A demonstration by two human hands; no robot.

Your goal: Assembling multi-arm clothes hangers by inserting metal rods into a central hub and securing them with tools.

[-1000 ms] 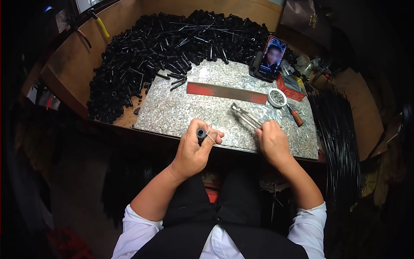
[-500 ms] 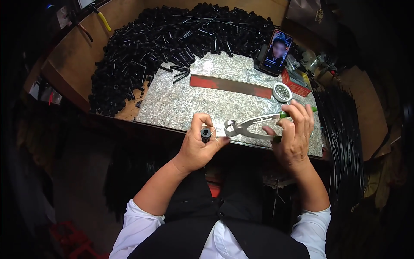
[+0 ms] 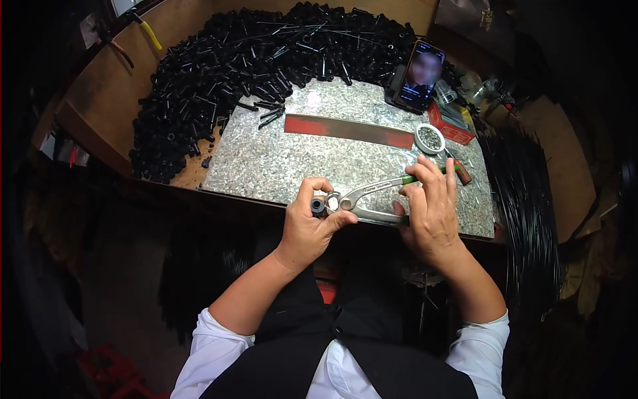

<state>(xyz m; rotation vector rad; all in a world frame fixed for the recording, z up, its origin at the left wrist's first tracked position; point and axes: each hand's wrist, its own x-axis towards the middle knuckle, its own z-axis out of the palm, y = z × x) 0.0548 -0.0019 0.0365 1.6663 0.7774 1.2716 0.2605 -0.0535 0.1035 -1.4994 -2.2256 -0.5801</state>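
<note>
1. Left hand (image 3: 300, 229): closed around a short black tube (image 3: 318, 207), hollow round end facing up toward the camera, between curled index finger and thumb side.
2. Right hand (image 3: 433, 216): on metal pincers (image 3: 346, 204); fingers on the upper, green-sleeved handle, thumb side at the lower handle. Handles spread well apart.
3. Hands are apart from each other, pincers bridging the gap. Pincer head sits in the left hand's grasp area, between index finger and thumb, just beside the tube. Jaws partly hidden; can't tell if they bite on anything.
4. Tube and pincer head are over the near edge of a speckled stone slab (image 3: 252, 166).
5. On slab, beyond the hands: flat bar (image 3: 349, 130), red at the ends, darker in the middle, lying crosswise.
6. Right of bar: white bowl (image 3: 430, 152) with small shiny bits; screwdriver (image 3: 464, 174) with orange-red handle near it, partly behind right fingers.
7. Behind bowl: red box (image 3: 453, 128), and a phone (image 3: 421, 75) propped upright, screen lit.
8. Far side and left: big heap of black parts (image 3: 219, 86), long thin rods across the top.
9. Right of slab: bundle of long black strands (image 3: 528, 219).
</note>
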